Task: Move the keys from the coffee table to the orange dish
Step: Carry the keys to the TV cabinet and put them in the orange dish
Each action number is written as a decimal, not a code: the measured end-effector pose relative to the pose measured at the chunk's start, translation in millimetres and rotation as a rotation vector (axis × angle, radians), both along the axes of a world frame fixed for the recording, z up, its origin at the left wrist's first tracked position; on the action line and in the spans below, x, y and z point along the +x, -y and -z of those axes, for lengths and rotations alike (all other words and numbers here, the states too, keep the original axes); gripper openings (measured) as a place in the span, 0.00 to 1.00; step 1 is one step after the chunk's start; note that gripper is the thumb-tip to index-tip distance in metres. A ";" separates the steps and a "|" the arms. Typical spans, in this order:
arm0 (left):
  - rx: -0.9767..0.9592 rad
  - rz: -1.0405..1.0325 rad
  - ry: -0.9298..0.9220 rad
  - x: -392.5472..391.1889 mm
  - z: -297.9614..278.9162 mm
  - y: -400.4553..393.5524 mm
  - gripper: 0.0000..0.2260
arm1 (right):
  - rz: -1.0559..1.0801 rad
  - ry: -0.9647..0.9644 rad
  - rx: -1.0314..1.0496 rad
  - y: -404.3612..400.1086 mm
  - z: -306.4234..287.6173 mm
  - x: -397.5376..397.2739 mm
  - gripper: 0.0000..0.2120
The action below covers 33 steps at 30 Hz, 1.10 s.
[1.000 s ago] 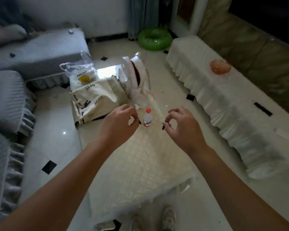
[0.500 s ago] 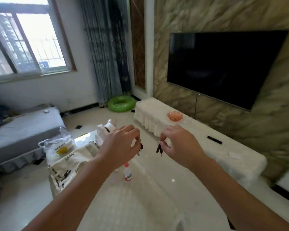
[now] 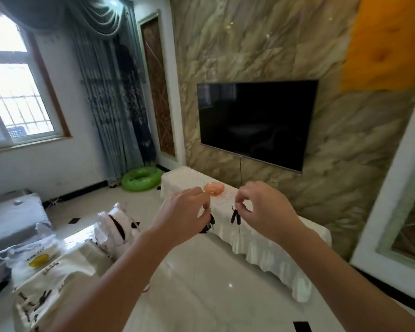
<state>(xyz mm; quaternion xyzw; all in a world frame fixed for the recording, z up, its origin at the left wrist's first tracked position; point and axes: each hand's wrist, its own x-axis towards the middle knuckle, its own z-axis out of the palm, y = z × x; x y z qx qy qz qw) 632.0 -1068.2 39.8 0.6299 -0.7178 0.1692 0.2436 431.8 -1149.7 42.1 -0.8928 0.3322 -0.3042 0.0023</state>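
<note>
Both my hands are raised in front of me, each pinching a set of dark-headed keys. My left hand (image 3: 182,219) holds one bunch of keys (image 3: 210,222) that hangs below its fingers. My right hand (image 3: 261,209) pinches a key ring with black keys (image 3: 235,216) dangling from it. The orange dish (image 3: 213,188) sits on the white-covered TV bench (image 3: 261,243) against the marble wall, just beyond and between my hands. The coffee table (image 3: 82,240) lies low at the left, mostly covered by bags.
A black TV (image 3: 256,123) hangs above the bench. A green swim ring (image 3: 141,179) lies on the floor by the curtains. A white backpack (image 3: 116,226) and printed bags (image 3: 41,279) sit at lower left. A grey sofa (image 3: 12,216) stands at the left. Glossy floor (image 3: 201,283) separates me from the bench.
The view has lifted from the coffee table toward the TV wall. Both hands rose with the keys and now hang closer to the bench and the orange dish.
</note>
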 end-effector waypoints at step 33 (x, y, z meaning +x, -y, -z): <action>0.013 0.317 0.074 -68.5 39.8 359.7 0.07 | 0.363 -0.061 0.108 294.7 35.3 -101.7 0.03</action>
